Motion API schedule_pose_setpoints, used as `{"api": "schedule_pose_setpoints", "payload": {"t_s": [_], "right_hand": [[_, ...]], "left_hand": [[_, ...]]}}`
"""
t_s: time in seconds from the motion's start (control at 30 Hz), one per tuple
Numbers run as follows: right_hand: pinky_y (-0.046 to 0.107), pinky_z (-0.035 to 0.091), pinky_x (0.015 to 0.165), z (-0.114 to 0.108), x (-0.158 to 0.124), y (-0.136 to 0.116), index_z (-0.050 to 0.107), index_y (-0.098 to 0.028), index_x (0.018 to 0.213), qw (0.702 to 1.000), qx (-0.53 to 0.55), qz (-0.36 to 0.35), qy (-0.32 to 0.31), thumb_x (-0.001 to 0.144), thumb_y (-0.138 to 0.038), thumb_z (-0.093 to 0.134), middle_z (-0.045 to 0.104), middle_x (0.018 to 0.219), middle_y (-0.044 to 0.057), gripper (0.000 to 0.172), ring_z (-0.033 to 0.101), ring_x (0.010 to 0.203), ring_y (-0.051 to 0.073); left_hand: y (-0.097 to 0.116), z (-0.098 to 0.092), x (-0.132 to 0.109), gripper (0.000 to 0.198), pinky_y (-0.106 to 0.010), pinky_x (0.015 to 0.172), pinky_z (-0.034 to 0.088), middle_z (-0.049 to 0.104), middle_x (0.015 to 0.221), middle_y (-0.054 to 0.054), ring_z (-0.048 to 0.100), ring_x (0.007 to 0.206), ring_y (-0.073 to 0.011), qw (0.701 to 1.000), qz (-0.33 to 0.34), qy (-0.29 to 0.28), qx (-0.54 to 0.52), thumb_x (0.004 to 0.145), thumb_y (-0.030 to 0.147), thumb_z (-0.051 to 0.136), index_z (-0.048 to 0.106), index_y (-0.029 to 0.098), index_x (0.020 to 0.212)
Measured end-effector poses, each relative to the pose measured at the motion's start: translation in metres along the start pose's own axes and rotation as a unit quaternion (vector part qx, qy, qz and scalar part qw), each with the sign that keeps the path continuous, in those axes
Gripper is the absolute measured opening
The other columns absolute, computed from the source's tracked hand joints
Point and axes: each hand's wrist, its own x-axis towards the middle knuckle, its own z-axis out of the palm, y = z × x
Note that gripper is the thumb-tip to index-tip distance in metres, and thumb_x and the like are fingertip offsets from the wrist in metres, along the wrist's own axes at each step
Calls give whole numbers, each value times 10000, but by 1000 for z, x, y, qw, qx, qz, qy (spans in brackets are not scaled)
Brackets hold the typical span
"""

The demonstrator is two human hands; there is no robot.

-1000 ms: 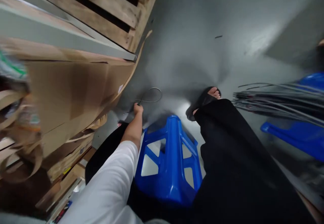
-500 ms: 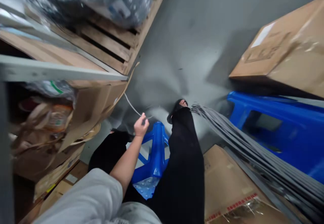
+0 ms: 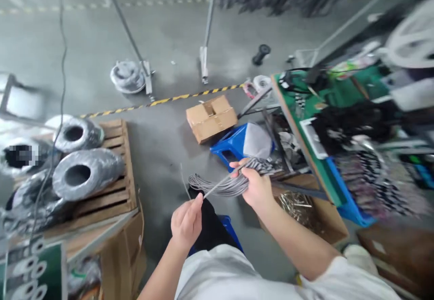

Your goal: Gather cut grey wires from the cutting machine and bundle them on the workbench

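My right hand (image 3: 257, 188) grips a bundle of thin grey cables (image 3: 224, 187), whose looped end hangs out to the left above my dark trouser leg. The part of the bundle behind the hand reaches toward the table side. Between the fingertips of my left hand (image 3: 186, 222) a single cable strand (image 3: 217, 184) is pinched. That strand runs up along the bundle to my right hand, and a short free end (image 3: 184, 180) sticks up beyond the left fingers.
Wrapped coils (image 3: 88, 173) rest on a wooden pallet (image 3: 124, 169) at left. Ahead stand a closed cardboard box (image 3: 212, 121) and a blue stool (image 3: 230, 144). A cluttered green-topped table (image 3: 334, 187) is at right, with an open carton (image 3: 325, 223) below. Striped floor tape (image 3: 176, 97) crosses ahead.
The view has swung up from the floor to the wider room. My right hand has come into sight on the cable bundle, now in front of me. The left hand still pinches a strand.
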Motion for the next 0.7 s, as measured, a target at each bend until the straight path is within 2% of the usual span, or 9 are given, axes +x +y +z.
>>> {"api": "schedule_pose_setpoints", "payload": {"t_s": [0.07,0.13,0.33,0.53,0.7], "right_hand": [[291,529,557,-7,-12,-22,670,-198,800,998,31,-3,53,597,-176,669,747,734,33,204,628,561,147],[289,539,565,-20,-27,-42,671,-199,820,994,64,-13,92,578,-180,659,741,709,18,243,626,550,144],[312,557,655,-57,-88,-89,659,-203,813,977,153,-53,135,577,-170,675,726,678,-2,239,665,639,172],[330,546,721,-97,-153,-104,656,-196,815,941,213,-170,199,585,-184,704,725,712,2,236,672,696,183],[300,522,704,-133,-221,-102,653,-199,770,910,140,-306,244,663,-186,661,667,667,-22,108,652,699,166]], "left_hand": [[32,-8,22,611,-234,687,558,731,823,-34,680,697,-117,997,55,-48,1,830,-16,599,520,196,1398],[56,-11,33,583,-232,648,533,712,784,-22,648,648,-111,991,88,-96,-10,827,-3,602,541,195,1372],[97,-13,55,381,-225,624,486,654,712,6,586,614,-102,971,132,-194,-50,854,53,567,659,224,1182],[125,-15,67,295,-195,582,443,581,634,34,526,550,-79,942,192,-262,-85,884,110,542,709,225,1098],[155,2,56,269,-205,627,484,603,670,26,578,600,-93,893,245,-345,-153,906,143,516,711,238,1065]]}}
